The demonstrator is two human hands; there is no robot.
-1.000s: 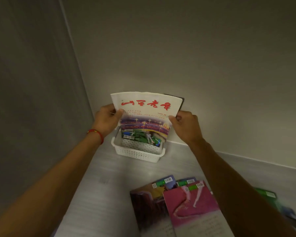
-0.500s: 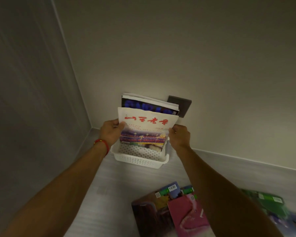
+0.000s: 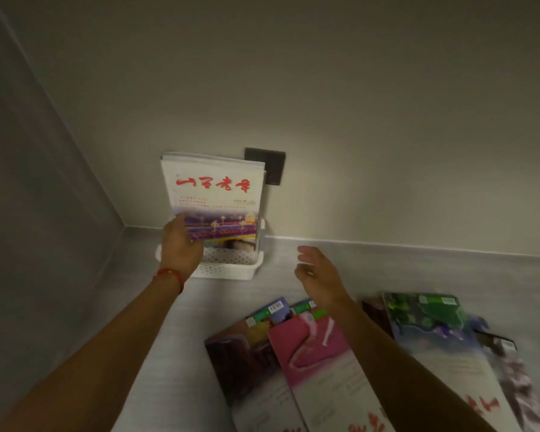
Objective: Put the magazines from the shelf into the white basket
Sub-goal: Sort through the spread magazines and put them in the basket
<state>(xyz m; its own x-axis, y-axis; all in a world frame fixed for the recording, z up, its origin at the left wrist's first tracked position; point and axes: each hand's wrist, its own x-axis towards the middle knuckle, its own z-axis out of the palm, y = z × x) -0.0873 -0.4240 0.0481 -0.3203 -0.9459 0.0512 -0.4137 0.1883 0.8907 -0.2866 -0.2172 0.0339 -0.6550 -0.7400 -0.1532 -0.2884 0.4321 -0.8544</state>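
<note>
Seating the white red-lettered magazine (image 3: 212, 194) upright in the white perforated plastic basket (image 3: 228, 269), my left hand (image 3: 181, 244) grips its edge; right hand (image 3: 320, 275), fingers spread empty, should next reach the pink magazine (image 3: 306, 347) on the shelf.

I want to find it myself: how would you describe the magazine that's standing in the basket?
Look to the back left corner of the shelf, where a white basket sits against the wall. The front magazine stands upright in it, touched by the left hand. Unlike the flat-lying ones, it has a white cover with red brush lettering.

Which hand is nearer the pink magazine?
Right. The right hand hovers open just above the pink magazine; the left hand is farther, at the white basket.
</note>
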